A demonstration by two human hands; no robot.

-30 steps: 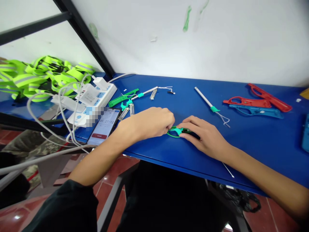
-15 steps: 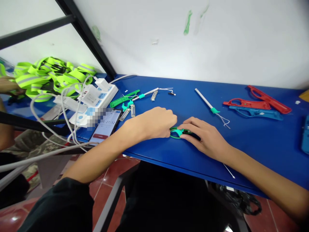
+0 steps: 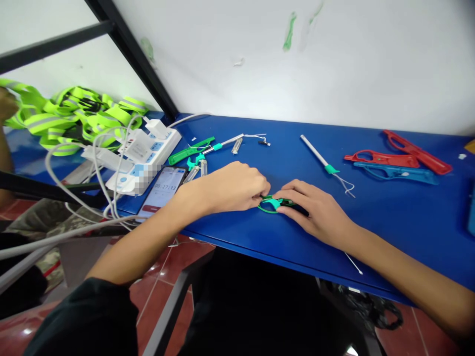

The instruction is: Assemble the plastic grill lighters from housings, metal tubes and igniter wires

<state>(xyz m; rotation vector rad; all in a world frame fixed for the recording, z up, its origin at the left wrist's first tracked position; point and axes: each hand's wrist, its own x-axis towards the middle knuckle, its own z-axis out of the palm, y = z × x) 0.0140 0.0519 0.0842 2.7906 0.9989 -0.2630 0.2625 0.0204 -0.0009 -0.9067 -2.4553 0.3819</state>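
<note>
Green-and-teal assembly is at the tabletop, right of the phone. My right hand half-curled, thumb and fingers pinching it. My left hand curled tight at the assembly's phone-side end; can't tell if gripping. 2 red frames lie far right of the phone.

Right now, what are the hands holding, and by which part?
Green-and-teal looped piece: right hand grips its body beside the loop; left hand is at the loop's opposite end, its hold hidden.

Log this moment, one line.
left hand: at looped green-and-teal plastic piece | right hand: holding it | beyond: silver tube, teal collar
</note>
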